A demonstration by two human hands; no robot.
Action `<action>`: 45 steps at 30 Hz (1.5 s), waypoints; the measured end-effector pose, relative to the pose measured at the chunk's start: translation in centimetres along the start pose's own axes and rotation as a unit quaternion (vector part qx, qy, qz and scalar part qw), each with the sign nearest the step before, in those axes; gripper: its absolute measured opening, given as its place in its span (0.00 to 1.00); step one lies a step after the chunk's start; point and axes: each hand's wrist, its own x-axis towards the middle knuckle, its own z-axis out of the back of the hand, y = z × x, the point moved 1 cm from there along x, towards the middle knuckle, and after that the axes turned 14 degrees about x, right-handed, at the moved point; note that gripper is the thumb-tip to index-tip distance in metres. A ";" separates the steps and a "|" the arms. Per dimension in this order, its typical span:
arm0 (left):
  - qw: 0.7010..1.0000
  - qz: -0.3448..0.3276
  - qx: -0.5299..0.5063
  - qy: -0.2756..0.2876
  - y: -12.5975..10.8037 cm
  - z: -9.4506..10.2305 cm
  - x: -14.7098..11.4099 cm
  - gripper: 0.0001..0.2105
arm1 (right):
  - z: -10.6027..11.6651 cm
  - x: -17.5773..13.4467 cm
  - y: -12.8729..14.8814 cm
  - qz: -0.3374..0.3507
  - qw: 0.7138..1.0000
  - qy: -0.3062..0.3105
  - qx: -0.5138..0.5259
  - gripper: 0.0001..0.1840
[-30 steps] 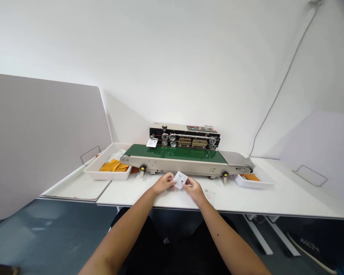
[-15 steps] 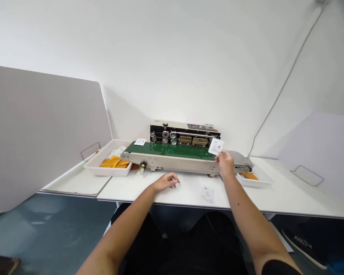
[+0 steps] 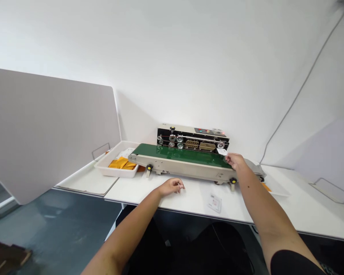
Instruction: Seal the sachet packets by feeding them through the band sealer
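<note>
My right hand (image 3: 235,160) is pinching the edge of a small white pouch (image 3: 222,151) with faint print. The pouch lies nearly flat over the right part of the green conveyor belt (image 3: 183,154), by the roller end of the band sealing machine (image 3: 197,136). My left hand (image 3: 172,186) rests on the white table in front of the conveyor, empty, its fingers loosely curled and apart. Between my two arms, near the table's front edge, lies another printed white pouch (image 3: 215,203).
A white bin (image 3: 119,172) with orange and white pouches stands under the belt's left end. Another white tray (image 3: 279,191) with something orange is partly hidden behind my right arm. Grey partition boards (image 3: 51,126) stand at the sides, and a cable runs down the wall.
My right hand has lowered the pouch from an upright tilt to nearly flat by the sealer's right end. The pouch on the belt's left end is gone from the belt. My view has shifted slightly left.
</note>
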 end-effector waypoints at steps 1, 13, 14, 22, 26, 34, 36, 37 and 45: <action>1.000 -0.001 0.000 -0.002 0.3 0.0 0.1 0.23 | -0.3 0.0 -0.2 -0.018 1.000 -0.004 0.002 0.06; 1.000 0.009 0.007 -0.016 1.2 0.0 0.3 0.23 | -3.4 -6.3 -1.6 0.170 0.974 -0.001 -0.149 0.25; 1.000 0.012 0.007 -0.016 1.1 0.0 0.3 0.23 | -3.4 -8.1 -1.6 0.227 0.957 0.009 -0.180 0.24; 1.000 0.007 0.012 -0.017 0.1 -0.1 0.2 0.22 | 2.1 -20.4 -7.1 0.329 0.849 0.223 -0.349 0.22; 1.000 0.008 0.021 -0.020 0.2 0.0 0.3 0.21 | 6.6 -21.8 -11.2 0.221 0.811 0.235 -0.489 0.32; 0.999 0.009 0.038 -0.019 0.1 0.0 0.4 0.20 | 7.5 -24.2 -9.4 0.101 0.778 0.452 -0.425 0.39; 0.999 0.008 0.040 -0.015 -0.1 0.0 0.4 0.20 | 6.4 -24.4 -8.8 0.075 0.809 0.479 -0.333 0.29; 0.999 0.007 0.039 -0.013 -0.2 0.0 0.4 0.20 | 5.6 -24.4 -8.8 0.062 0.837 0.466 -0.281 0.24; 0.999 -0.004 -0.026 -0.030 -0.7 -0.1 0.5 0.29 | -5.2 -24.1 -14.1 -0.159 0.953 0.244 0.081 0.26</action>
